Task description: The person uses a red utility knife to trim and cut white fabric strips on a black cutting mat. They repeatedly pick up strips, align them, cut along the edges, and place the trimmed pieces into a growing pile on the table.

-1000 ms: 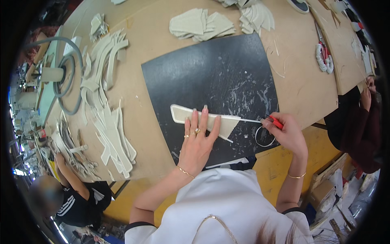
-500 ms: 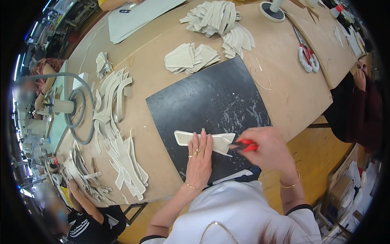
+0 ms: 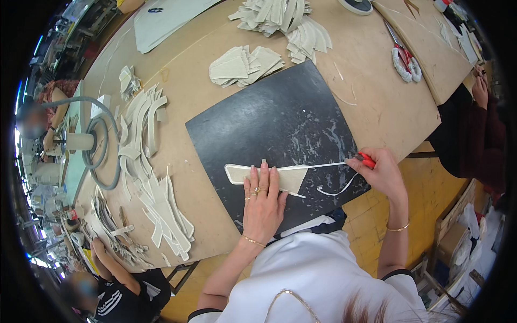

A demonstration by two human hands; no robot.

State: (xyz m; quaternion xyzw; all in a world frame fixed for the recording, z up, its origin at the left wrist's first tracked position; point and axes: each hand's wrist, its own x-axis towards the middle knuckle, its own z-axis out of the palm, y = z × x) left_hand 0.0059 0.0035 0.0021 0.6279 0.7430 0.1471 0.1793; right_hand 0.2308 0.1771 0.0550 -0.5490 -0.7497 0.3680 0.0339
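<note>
A beige fabric piece with white edging lies across the black mat. My left hand rests flat on it, fingers stretched out and pressing it down. My right hand is closed around small red-handled snips near the mat's right edge. A white cord runs taut from the piece's upper edge to the right fingers, and its loose end curls down onto the mat. Another short white cord end sticks out at the piece's lower corner. The snips' jaws are mostly hidden by the fingers.
Stacks of beige pieces lie beyond the mat, and long strips to its left. Large scissors with wrapped red handles lie at the far right. A grey hose coils at the left. Other people sit around the table.
My right hand has moved right, away from the piece, with the snips, and a white cord is now drawn out straight. My left hand still presses on the piece.
</note>
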